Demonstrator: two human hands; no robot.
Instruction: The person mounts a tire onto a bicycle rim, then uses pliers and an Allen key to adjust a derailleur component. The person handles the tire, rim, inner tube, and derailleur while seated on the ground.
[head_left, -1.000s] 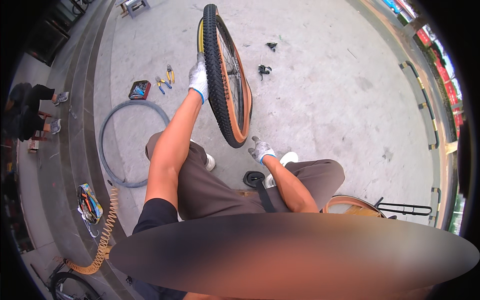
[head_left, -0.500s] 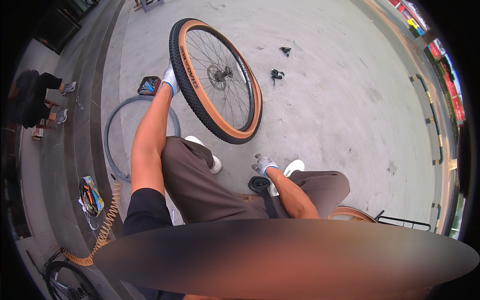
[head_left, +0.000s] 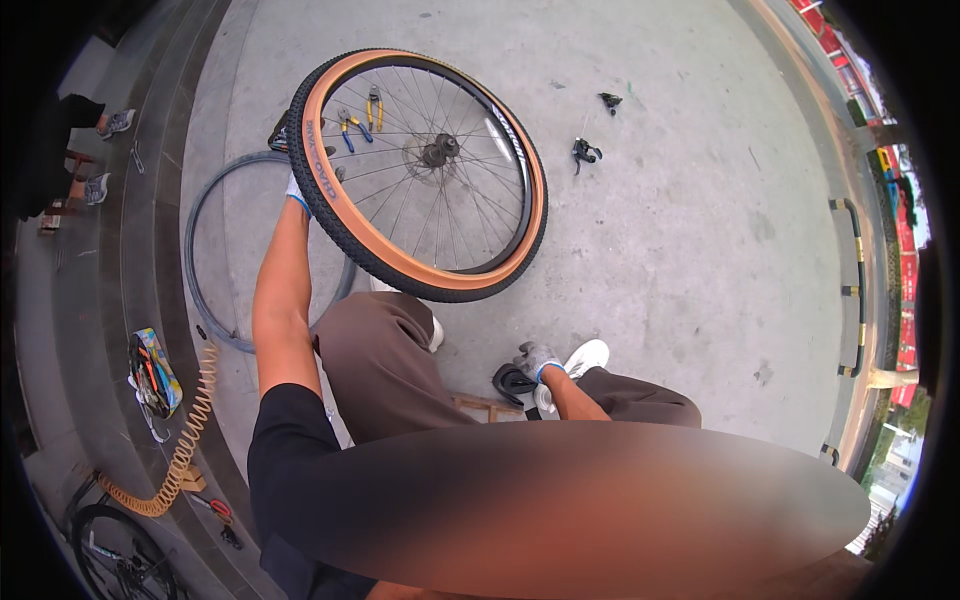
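Observation:
A bicycle wheel point(head_left: 380, 262) with a black knobbly tyre, tan sidewalls and a disc rotor is held up, tilted, in front of me. My left hand point(head_left: 296, 188), in a white knit glove, grips the tyre at its left side; most of that hand is hidden behind the wheel, though grey fingertips show past the rim. Low beside my right shoe, my gloved right hand point(head_left: 540, 360) hovers right at a black rolled rubber inner tube point(head_left: 513, 383). Its fingers look loosely bent and slightly apart, with no grip on the tube to be seen.
Pliers point(head_left: 375, 108) and cutters point(head_left: 352, 128) lie beyond the spokes. A grey tyre-like ring point(head_left: 190, 250) rests on the floor at left, near a tool pouch point(head_left: 157, 375) and coiled air hose point(head_left: 205, 400). Brake parts point(head_left: 585, 152) lie ahead. Someone's feet point(head_left: 97, 188) show far left.
The wheel has swung left and turned flatter towards me, my left hand moving with it. Pliers have come into sight through the spokes. My right hand has come down closer to the inner tube.

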